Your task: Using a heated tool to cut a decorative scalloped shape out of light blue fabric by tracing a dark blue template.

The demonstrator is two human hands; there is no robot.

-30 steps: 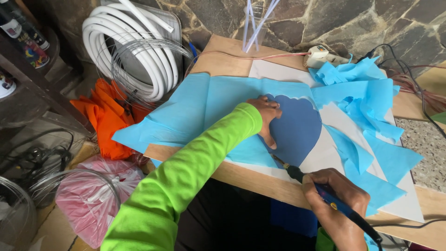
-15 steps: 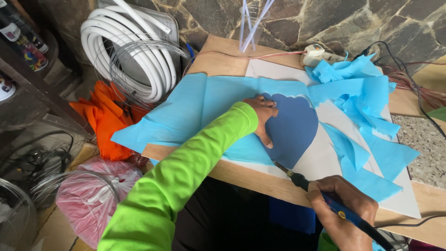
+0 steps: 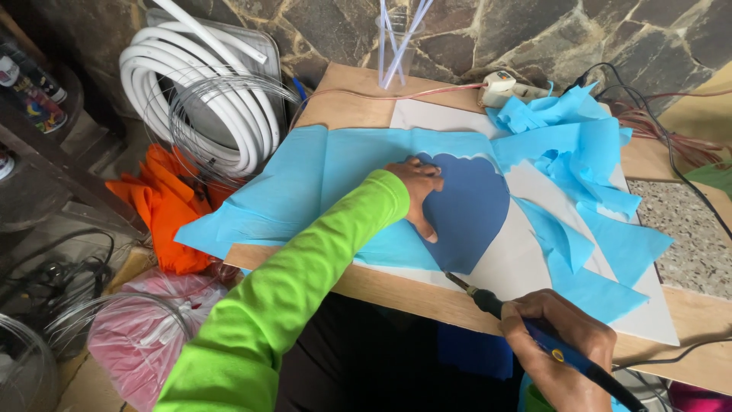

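My left hand [image 3: 419, 195], in a bright green sleeve, presses flat on the left edge of a dark blue scalloped shape [image 3: 467, 210]. That shape lies on a light blue sheet [image 3: 305, 183] spread over a white board [image 3: 526, 259]. My right hand [image 3: 560, 347] grips a blue pen-like heated tool [image 3: 534, 328] with a black cord. The tool's thin metal tip touches the sheet near the lower point of the dark blue shape.
Crumpled light blue offcuts [image 3: 579, 145] pile at the right. The wooden table [image 3: 404, 294] stands against a stone wall. A white hose coil [image 3: 194, 99], wire loops, orange fabric [image 3: 164, 206] and a pink bag [image 3: 145, 343] sit to the left. A power strip [image 3: 507, 85] and cables lie at the back.
My right hand with the tool has drawn back toward me and slightly left along the sheet's lower edge. The left hand stays pressed on the dark blue shape.
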